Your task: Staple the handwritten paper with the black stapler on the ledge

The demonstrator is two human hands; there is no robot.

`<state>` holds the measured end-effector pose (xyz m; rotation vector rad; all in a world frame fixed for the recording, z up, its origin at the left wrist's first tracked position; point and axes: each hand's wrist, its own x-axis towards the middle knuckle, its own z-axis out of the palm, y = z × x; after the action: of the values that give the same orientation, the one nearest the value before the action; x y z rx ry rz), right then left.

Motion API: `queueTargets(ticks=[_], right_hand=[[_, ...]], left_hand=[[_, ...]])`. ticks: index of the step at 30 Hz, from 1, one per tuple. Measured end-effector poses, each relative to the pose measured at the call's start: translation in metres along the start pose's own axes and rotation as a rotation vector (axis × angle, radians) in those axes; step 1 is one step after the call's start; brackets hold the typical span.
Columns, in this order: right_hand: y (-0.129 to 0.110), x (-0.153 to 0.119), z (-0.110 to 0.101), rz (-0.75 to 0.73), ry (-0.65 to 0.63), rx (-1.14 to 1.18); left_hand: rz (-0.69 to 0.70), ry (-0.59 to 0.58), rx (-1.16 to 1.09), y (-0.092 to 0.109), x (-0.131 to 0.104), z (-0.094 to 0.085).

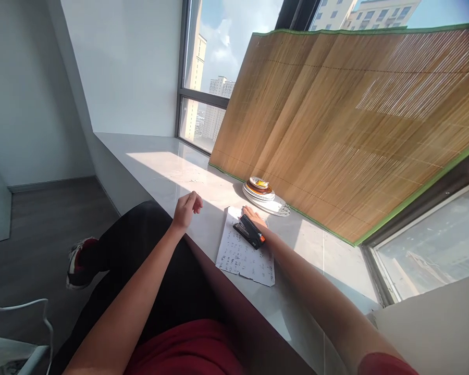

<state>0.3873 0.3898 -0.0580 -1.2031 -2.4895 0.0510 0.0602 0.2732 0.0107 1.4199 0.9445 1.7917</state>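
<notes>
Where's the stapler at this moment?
In the head view, the stapler is just right of and below the picture's centre, over the upper part of the paper, beside the right hand and nearer the camera than the plates.

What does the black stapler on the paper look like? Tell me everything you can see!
The stapler is long and black, like hard plastic, with a pale marking on its side and a small orange patch at one end. It lies slanted over the written paper, right beside the right hand; I can't tell if they touch.
</notes>
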Motion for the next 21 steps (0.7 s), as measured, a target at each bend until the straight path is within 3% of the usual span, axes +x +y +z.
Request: queueTargets(ticks=[5, 9, 12, 17, 19, 21], right_hand=[[-0.083, 0.087, 0.026, 0.092, -0.156, -0.022], [-0.125, 0.114, 0.026, 0.106, -0.211, 0.005], [-0.130, 0.106, 0.016, 0.134, -0.231, 0.015], [-0.114, 0.073, 0.001, 0.159, -0.273, -0.011], [-0.104, 0.059, -0.005, 0.172, -0.279, -0.023], [-0.094, 0.045, -0.010, 0.188, -0.285, -0.035]], left_hand=[[-0.017, 0.120, -0.026, -0.009, -0.001, -0.009], [-0.085, 0.134, -0.021, -0.012, -0.002, -0.014], [-0.105, 0.118, -0.011, -0.015, -0.002, -0.017], [-0.132, 0.110, -0.015, -0.014, -0.002, -0.014], [-0.123, 0.071, -0.032, 0.002, -0.003, -0.007], [-0.080, -0.051, -0.075, 0.035, -0.009, 0.004]])
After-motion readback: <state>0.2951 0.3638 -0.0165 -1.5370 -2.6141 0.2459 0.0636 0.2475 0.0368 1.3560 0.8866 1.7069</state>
